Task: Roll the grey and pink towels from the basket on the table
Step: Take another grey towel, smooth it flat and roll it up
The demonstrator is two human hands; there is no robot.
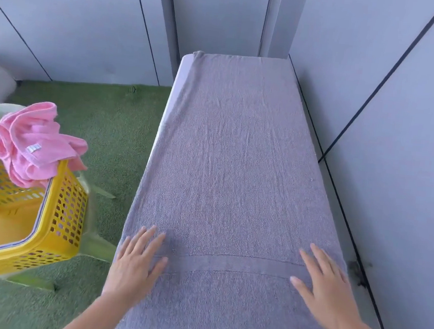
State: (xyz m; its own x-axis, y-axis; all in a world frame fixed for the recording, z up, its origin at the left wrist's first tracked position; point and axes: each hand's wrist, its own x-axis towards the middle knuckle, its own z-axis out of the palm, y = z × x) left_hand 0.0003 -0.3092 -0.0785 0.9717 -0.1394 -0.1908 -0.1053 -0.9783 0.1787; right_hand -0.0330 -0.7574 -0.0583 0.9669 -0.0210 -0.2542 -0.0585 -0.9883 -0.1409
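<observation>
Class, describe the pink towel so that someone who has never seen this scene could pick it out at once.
Left of the long table, which a flat grey towel covers, stands a yellow basket. The pink towel hangs bunched over its far rim. It is the only pink cloth, crumpled, with a small white label.

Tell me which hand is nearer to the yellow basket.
Left. The left hand lies flat on the grey towel at its left edge, the side facing the yellow basket; the right hand lies flat at the towel's right edge, farther away.
</observation>
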